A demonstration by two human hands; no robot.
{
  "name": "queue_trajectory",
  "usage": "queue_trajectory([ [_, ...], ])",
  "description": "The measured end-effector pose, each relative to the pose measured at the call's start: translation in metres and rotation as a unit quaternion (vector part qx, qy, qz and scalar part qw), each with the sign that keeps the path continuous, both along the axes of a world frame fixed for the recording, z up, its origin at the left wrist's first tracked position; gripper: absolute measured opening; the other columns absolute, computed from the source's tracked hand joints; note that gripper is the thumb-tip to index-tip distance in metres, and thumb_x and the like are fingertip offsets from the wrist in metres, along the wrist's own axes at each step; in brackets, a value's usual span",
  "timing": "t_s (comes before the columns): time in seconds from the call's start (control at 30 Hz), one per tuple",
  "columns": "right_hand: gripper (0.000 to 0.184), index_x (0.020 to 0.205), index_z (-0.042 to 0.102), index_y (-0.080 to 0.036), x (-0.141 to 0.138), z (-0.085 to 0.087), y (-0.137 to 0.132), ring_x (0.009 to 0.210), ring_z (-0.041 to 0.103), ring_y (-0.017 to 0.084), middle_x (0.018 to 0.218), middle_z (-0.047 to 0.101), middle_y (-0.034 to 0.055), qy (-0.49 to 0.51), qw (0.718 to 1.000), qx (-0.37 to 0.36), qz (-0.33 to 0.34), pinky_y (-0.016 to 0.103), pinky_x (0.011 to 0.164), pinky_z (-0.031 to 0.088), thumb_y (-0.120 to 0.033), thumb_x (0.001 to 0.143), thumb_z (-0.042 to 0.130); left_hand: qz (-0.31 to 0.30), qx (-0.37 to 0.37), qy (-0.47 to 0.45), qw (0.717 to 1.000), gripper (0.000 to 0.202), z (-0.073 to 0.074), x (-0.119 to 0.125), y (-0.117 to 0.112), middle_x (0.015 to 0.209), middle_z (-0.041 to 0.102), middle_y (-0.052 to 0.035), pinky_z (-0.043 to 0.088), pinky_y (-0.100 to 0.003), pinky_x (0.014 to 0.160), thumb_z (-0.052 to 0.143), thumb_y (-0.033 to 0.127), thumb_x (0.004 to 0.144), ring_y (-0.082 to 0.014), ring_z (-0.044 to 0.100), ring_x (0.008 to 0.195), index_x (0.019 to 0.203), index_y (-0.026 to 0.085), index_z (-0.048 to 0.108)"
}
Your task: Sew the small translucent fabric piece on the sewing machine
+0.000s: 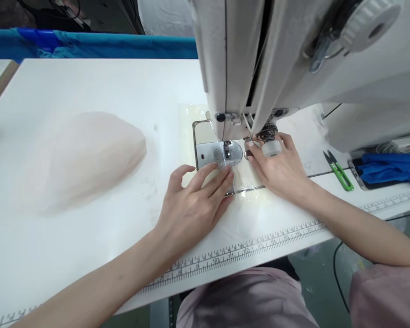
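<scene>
My left hand [200, 200] lies palm down with its fingers stretched out, in front of the presser foot [227, 149] of a white sewing machine [239, 59]. Its fingertips touch the machine bed beside the steel needle plate [208, 152]. Clear, shiny film [239, 184] shows by these fingertips; whether they hold any of it I cannot tell. To the right of the foot, my right hand [282, 168] reaches in with its fingers apart. A white knob [271, 148] under the machine head hides part of them. Nothing shows held in it.
Green-handled thread snips [340, 172] lie to the right, next to a phone [360, 175] partly under blue cloth [391, 168]. A printed ruler [232, 255] runs along the table's front edge. A pale, hazy shape [99, 159] shows on the left tabletop. Blue fabric [123, 47] borders the back edge.
</scene>
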State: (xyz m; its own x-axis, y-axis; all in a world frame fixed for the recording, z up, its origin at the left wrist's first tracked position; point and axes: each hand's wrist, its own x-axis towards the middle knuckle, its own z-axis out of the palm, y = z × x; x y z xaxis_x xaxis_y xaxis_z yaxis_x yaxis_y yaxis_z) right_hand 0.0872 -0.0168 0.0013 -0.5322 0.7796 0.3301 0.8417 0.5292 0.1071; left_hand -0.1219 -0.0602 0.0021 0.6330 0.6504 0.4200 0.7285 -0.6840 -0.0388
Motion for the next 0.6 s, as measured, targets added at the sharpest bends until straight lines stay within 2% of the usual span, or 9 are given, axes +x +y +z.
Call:
queue_trajectory([
  [0.07, 0.032, 0.118, 0.062, -0.011, 0.003, 0.002, -0.001, 0.106, 0.053, 0.027, 0.115, 0.064, 0.0125, -0.001, 1.000, 0.016, 0.008, 0.042, 0.093, 0.033, -0.018, 0.096, 0.040, 0.000, 0.002, 0.003, 1.000, 0.027, -0.001, 0.000, 0.002, 0.123, 0.065, -0.0025, 0.036, -0.045, 0.091, 0.054, 0.024, 0.094, -0.0243, 0.060, 0.115, 0.119, 0.016, 0.061],
  [0.17, 0.031, 0.118, 0.063, -0.018, 0.000, 0.003, -0.008, 0.098, 0.055, 0.024, 0.101, 0.067, 0.0072, 0.011, 0.998, 0.012, 0.056, 0.039, 0.087, 0.034, -0.020, 0.096, 0.042, 0.000, 0.008, 0.006, 1.000, 0.027, -0.002, 0.000, 0.003, 0.123, 0.065, -0.0017, 0.037, -0.045, 0.090, 0.053, 0.024, 0.095, -0.0247, 0.059, 0.115, 0.120, 0.016, 0.061],
  [0.23, 0.032, 0.120, 0.063, -0.018, -0.004, 0.002, -0.013, 0.095, 0.055, 0.023, 0.096, 0.067, 0.0065, 0.009, 0.997, 0.004, 0.080, 0.038, 0.085, 0.034, -0.020, 0.096, 0.041, 0.003, 0.011, 0.009, 1.000, 0.028, -0.003, 0.000, 0.004, 0.124, 0.065, -0.0010, 0.036, -0.045, 0.090, 0.053, 0.025, 0.095, -0.0247, 0.059, 0.116, 0.121, 0.017, 0.060],
  [0.4, 0.036, 0.123, 0.060, -0.010, -0.008, -0.002, -0.017, 0.098, 0.052, 0.024, 0.100, 0.066, 0.0103, -0.016, 0.997, -0.013, 0.074, 0.038, 0.081, 0.033, -0.018, 0.096, 0.038, 0.028, 0.002, 0.024, 0.999, 0.030, -0.002, 0.000, 0.002, 0.126, 0.063, -0.0023, 0.036, -0.045, 0.091, 0.051, 0.026, 0.096, -0.0245, 0.057, 0.119, 0.125, 0.020, 0.058],
  [0.6, 0.034, 0.117, 0.064, -0.013, -0.007, -0.004, -0.010, 0.103, 0.051, 0.025, 0.105, 0.065, 0.0115, -0.021, 0.998, -0.005, 0.067, 0.039, 0.080, 0.034, -0.018, 0.097, 0.036, 0.038, -0.024, 0.011, 0.999, 0.035, -0.001, 0.001, 0.003, 0.127, 0.063, -0.0067, 0.037, -0.048, 0.092, 0.050, 0.026, 0.096, -0.0276, 0.055, 0.121, 0.130, 0.022, 0.054],
])
